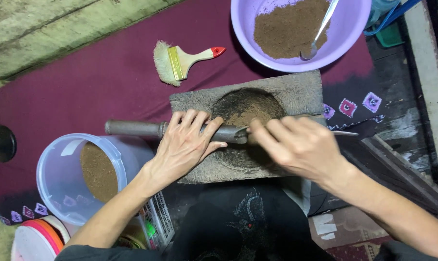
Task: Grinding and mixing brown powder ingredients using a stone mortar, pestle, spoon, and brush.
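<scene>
- Lap and dark clothing fill the nearest edge of my view; beside my left forearm stands a clear plastic tub (64,179) part-filled with brown powder, with a white lattice basket (156,224) just beside it.
- My left hand (185,142) lies palm-down over the metal pestle (136,128), fingers curled over the shaft near its working end, pinning it across the stone mortar (296,92).
- The pestle lies flat across the mortar's hollow, its bare handle end sticking out to the left over the maroon cloth (83,82).
- I judge it heavy, rigid and a bit dusty, so likely to roll on the stone; the thick middle of the shaft, where my fingers already sit, seems the steadiest place to hold it.
- My right hand (301,147) is closed around a thin metal tool (344,133), perhaps a knife or scraper; motion blur makes that hard to tell. Its tip meets the pestle's end above the hollow.
- The mortar is a rough grey block, surely weighty, with brown powder in its bowl.
- Farther off, a paintbrush (180,60) with a pale wooden handle, red at the tip, rests on the cloth.
- Farthest, a lilac plastic basin (354,29) holds a heap of brown powder and a metal spoon (320,26).
</scene>
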